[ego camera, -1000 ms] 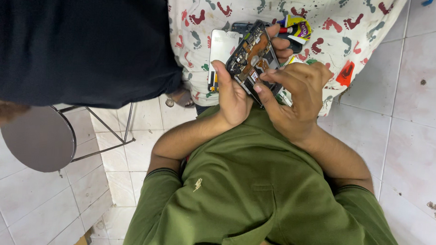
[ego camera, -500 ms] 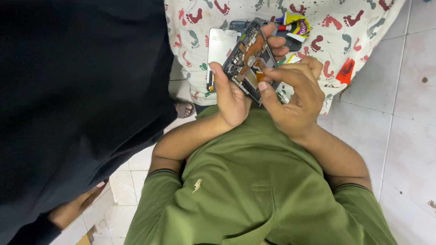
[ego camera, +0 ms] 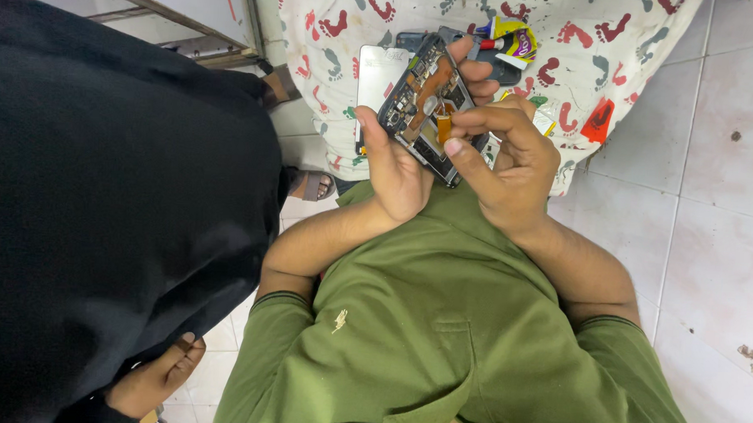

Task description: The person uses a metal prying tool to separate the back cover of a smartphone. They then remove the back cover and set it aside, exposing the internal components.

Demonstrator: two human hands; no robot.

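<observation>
A person in black clothing [ego camera: 118,211] fills the whole left of the frame and hides the floor there; only a bare hand [ego camera: 155,377] at the lower left and a sandalled foot [ego camera: 311,184] near the centre show. The wearer's green shirt [ego camera: 439,339] covers the bottom centre, cut off by the lower edge.

In the upper centre, the left hand [ego camera: 395,166] grips an opened phone [ego camera: 422,105] with its back off, thumb along the near edge, fingertips wrapping over the far edge. The small parts on the phone's board are too fine to make out. The right hand [ego camera: 512,162] has thumb and forefinger pressed together on a small orange-brown strip [ego camera: 444,126] at the phone's middle.

Behind the phone lies a pale flat panel [ego camera: 380,74], partly hidden by it, on a white cloth [ego camera: 599,52] printed with red and green footprints. A small tube with a yellow and purple label [ego camera: 512,39] rests at the top centre, just beyond the fingers, beside a dark flat object mostly covered by them.

Bare pale floor tiles [ego camera: 727,199] run down the right side.
</observation>
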